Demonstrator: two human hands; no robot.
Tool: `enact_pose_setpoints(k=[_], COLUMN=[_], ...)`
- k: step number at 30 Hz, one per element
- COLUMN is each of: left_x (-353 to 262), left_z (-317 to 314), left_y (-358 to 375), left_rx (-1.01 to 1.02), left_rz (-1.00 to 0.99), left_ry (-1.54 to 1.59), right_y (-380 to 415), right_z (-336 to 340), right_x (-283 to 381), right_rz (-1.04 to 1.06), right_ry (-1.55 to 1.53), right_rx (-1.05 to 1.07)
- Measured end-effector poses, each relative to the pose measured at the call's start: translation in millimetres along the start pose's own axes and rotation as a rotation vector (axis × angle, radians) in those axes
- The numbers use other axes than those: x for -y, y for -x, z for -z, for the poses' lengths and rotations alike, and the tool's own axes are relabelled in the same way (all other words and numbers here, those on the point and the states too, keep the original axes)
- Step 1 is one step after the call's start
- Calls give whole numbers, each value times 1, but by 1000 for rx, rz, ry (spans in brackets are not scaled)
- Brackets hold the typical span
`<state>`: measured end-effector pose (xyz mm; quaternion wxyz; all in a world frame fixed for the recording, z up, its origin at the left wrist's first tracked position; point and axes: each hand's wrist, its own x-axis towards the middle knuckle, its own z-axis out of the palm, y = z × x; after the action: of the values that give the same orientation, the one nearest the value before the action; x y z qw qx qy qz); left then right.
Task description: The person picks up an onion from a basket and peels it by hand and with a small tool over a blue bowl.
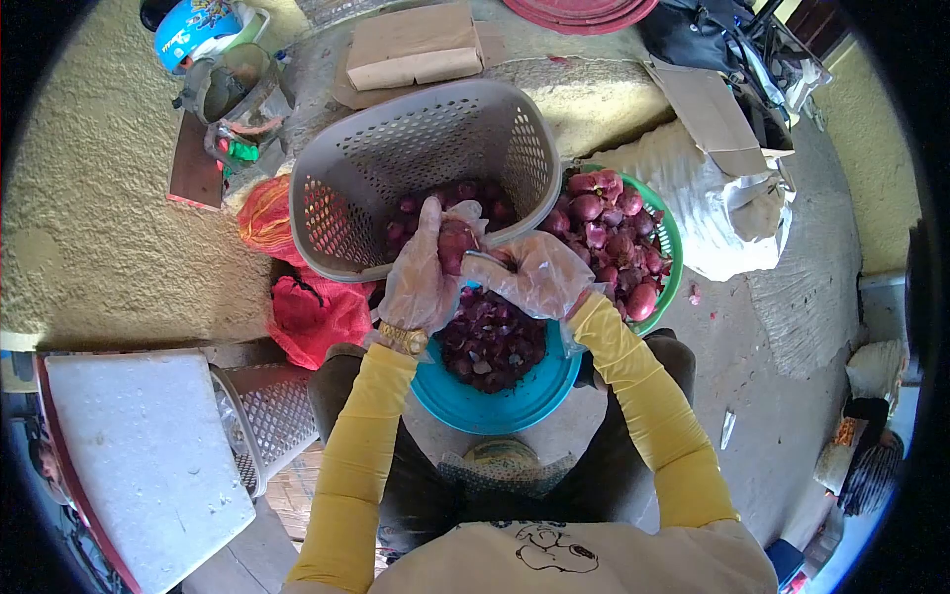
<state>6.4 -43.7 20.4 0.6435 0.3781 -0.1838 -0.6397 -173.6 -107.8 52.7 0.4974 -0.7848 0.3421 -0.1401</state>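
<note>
In a clear plastic glove, my left hand [424, 269] is closed around a red onion [455, 245]. My right hand [542, 273], gloved the same way, grips a small knife [488, 259] against the onion's side; most of the knife is hidden by the fingers. Below both hands, a blue basin [495, 414] holds a heap of dark onion skins [492, 342]. Just beyond them stands a grey-brown perforated basket [426, 134] with several red onions [468, 191] at its bottom. To the right, a green basket [669, 233] is full of red onions and loose skins.
Red mesh sacks [312, 315] lie left of the basin. A white foam lid [148, 460] and another basket [272, 411] are at lower left. A white sack [732, 233] and cardboard [708, 114] sit at right. Another person [871, 465] is at the far right edge.
</note>
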Motion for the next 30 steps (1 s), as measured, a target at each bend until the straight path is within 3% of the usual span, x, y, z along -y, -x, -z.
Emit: enact_pose_setpoints(k=[2,6,8,9,12,16,19,21,30], left_x=[-5,-9,-13,-13,-13,-15,-14,-13,-11], left_z=[0,-8,-7,-4,4,2,2,3,10], left_y=[2,4,5,3,2,6,4,1,1], left_rx=[-52,-136,-105,-105,-85,-127,-104,-85,-60], left_rz=[46,30,56,55,13,79,89,75,123], left_ry=[-47,43,182,182,252,311,344,351,366], right_y=[0,7,6,7,11,15,19,15,9], right_z=[-5,8,8,8,-2,-11,-11,-8,0], right_x=[-11,8,0,-2,-10,-20,-25,-21,-17], right_rz=[120,143,209,210,114,35,164,145,199], right_ry=[37,-25,291,291,670,626,689,774,686], right_rx=[-6,132,229,229,306,281,170,277,353])
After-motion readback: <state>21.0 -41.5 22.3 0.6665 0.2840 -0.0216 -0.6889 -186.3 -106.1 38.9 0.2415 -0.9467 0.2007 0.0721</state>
